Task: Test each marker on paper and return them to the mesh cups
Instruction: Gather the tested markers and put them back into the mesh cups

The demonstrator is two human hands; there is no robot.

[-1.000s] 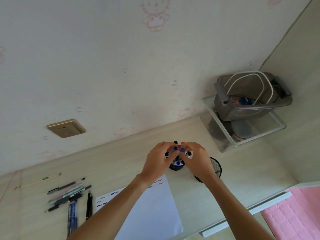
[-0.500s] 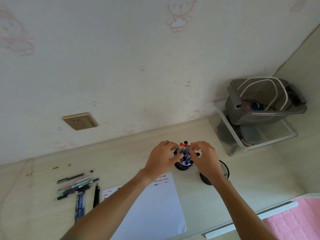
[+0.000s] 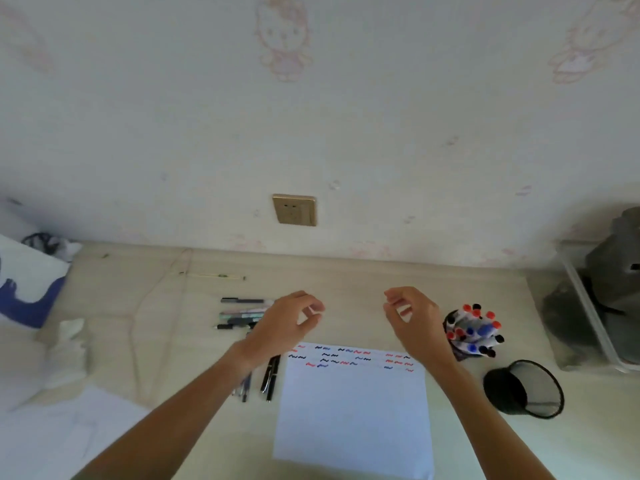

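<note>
Both hands empty, held above the desk (image 3: 346, 275) past the paper's far edge. Left hand (image 3: 287, 323) has fingers loosely curled, thumb near fingertips, touching nothing. Right hand (image 3: 412, 317) same, loose curl, gap btwn thumb & fingers. Markers (image 3: 474, 329) packed in the upright cup (image 3: 460, 353) just right of the right hand. 2nd cup (image 3: 526, 388) near it, tipped on its side. Paper (image 3: 353, 410) has scribbles along the top.

The surface (image 3: 346, 275) looks like pale, matt wood-grain laminate. Smooth white paper (image 3: 353, 420) lies on it. Two cups of black wire mesh (image 3: 523, 389), one holding glossy plastic markers (image 3: 474, 330). The wall socket (image 3: 294, 209) has a brushed, gold-toned sheen.
</note>
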